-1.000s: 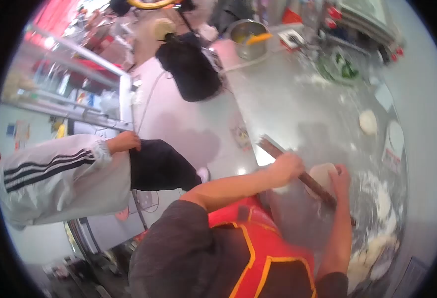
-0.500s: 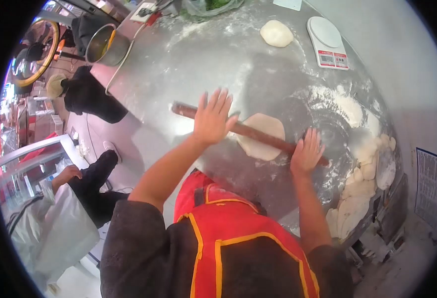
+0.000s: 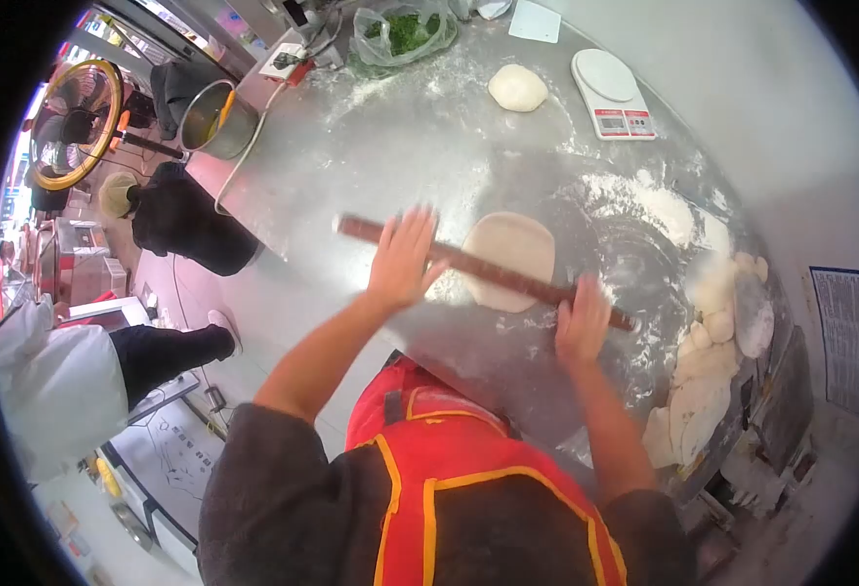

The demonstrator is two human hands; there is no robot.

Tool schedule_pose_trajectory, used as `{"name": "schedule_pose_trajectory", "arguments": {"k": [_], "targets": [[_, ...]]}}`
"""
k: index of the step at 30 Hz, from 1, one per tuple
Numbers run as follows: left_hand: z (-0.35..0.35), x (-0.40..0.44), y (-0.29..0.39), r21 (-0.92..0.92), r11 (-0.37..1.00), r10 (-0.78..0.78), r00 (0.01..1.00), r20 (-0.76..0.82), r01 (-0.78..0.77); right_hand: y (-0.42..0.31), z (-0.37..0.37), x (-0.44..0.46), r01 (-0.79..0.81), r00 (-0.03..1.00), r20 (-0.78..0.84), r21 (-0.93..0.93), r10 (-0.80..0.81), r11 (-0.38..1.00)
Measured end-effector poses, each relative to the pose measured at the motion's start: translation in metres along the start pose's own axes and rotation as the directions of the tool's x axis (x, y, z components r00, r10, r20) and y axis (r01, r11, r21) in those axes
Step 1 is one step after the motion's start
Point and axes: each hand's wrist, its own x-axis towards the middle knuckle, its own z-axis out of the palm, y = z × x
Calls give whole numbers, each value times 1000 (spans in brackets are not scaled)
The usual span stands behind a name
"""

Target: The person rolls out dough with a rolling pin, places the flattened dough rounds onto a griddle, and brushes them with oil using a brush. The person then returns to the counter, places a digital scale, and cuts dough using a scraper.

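A brown rolling pin (image 3: 468,262) lies slantwise across a flat, rounded sheet of dough (image 3: 513,244) on the floured metal table. My left hand (image 3: 402,259) rests on the pin left of the dough, fingers stretched over it and thumb apart. Toward the pin's other end, my right hand (image 3: 584,320) presses on it, fingers extended and slightly blurred. Both hands look open against the wood rather than wrapped round it. The pin covers a strip of the dough.
A dough ball (image 3: 518,88) and a white kitchen scale (image 3: 615,93) are at the back. Loose flour (image 3: 659,210) and several dough pieces (image 3: 698,381) lie right. A bag of greens (image 3: 405,34), metal pot (image 3: 219,119) and fan (image 3: 76,125) are left. Another person (image 3: 63,376) stands beyond the table.
The view has shifted slightly. My hands remain on the rolling pin, with my right fingers less spread. The person at left has changed position, and a white surface below now shows.
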Motion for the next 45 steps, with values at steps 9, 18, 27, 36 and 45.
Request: {"name": "schedule_pose_trajectory", "arguments": {"k": [9, 18, 27, 36, 45], "targets": [[-23, -34, 3, -83, 978, 184, 976, -116, -194, -49, 20, 125, -313, 907, 407, 474, 110, 823], [-32, -80, 43, -23, 1000, 10, 993, -117, -13, -72, 25, 101, -128, 912, 407, 397, -49, 909], [3, -60, 62, -36, 976, -213, 974, 74, 216, 14, -19, -62, -91, 996, 12, -46, 92, 995], [26, 171, 24, 205, 978, 65, 982, -178, -28, 58, -18, 149, -141, 973, -203, -153, 108, 978], [-3, -56, 33, 25, 995, 93, 996, 12, -93, -8, -29, -59, -8, 1000, 27, 112, 5, 994]]}}
